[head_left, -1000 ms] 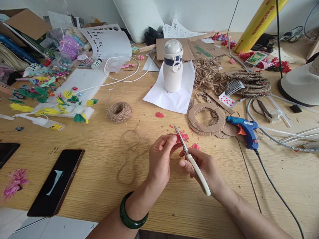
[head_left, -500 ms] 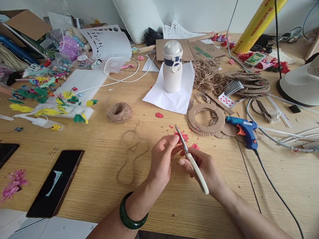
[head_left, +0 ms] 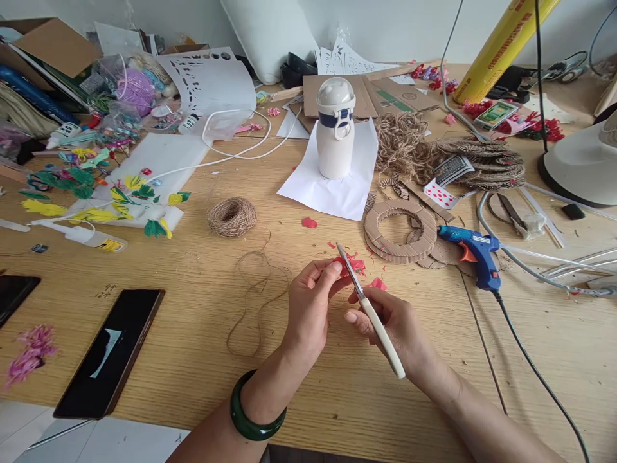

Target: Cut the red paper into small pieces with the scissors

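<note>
with our left fingers [head_left: 328, 278] we are pinching a small red piece [head_left: 340, 262], while our right fingers [head_left: 385, 299] are gripping white-handled scissors [head_left: 383, 336] just beside it above the tabletop [head_left: 197, 341].

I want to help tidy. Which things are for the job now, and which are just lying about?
In the job:
scissors in the right hand
red piece in the left hand
probably red scraps

Seemingly lying about:
bottle
glue gun
twine
cardboard ring

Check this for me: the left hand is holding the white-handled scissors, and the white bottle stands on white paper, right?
Not quite: in the head view, the right hand holds the white-handled scissors; the white bottle does stand on white paper.
</note>
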Action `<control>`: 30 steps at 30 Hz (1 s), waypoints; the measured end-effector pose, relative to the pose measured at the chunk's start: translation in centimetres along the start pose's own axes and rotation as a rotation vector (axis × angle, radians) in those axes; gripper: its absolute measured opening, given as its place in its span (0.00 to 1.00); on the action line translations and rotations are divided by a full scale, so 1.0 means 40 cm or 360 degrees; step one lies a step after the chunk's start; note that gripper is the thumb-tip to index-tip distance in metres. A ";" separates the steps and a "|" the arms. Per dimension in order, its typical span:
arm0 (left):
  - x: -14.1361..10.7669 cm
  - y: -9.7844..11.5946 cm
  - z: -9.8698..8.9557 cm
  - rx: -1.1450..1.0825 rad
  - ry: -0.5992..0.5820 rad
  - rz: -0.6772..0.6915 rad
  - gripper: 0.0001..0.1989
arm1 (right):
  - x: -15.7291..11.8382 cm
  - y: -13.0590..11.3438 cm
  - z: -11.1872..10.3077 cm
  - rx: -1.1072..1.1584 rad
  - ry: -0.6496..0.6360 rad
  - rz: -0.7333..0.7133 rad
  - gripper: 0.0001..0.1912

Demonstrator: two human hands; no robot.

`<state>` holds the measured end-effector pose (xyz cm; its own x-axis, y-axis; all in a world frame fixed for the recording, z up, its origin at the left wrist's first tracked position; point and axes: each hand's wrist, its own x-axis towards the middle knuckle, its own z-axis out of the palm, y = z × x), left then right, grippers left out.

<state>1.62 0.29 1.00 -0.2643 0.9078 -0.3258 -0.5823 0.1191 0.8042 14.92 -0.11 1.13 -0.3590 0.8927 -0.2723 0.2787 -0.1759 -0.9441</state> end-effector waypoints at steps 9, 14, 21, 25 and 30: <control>0.004 0.005 -0.001 0.0069 0.0046 0.0039 0.08 | -0.003 0.006 -0.003 -0.0034 -0.0009 -0.0010 0.22; 0.011 0.013 -0.002 0.0081 0.0040 -0.0001 0.07 | -0.002 0.004 -0.005 -0.0074 -0.0002 -0.0029 0.22; 0.019 0.014 -0.008 0.0078 0.0020 -0.0012 0.07 | -0.001 -0.002 -0.011 -0.0112 -0.0025 0.0021 0.23; 0.025 0.013 -0.013 0.0092 0.0010 -0.0027 0.06 | 0.002 0.004 -0.016 -0.0170 -0.0036 0.0005 0.24; 0.035 0.014 -0.020 0.0130 -0.0018 0.0003 0.07 | 0.007 0.005 -0.029 -0.0303 -0.0001 -0.0072 0.24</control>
<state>0.31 1.31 0.57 -0.2564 0.9124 -0.3191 -0.5169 0.1495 0.8429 15.91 0.58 1.09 -0.3757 0.8976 -0.2305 0.4259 -0.0536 -0.9032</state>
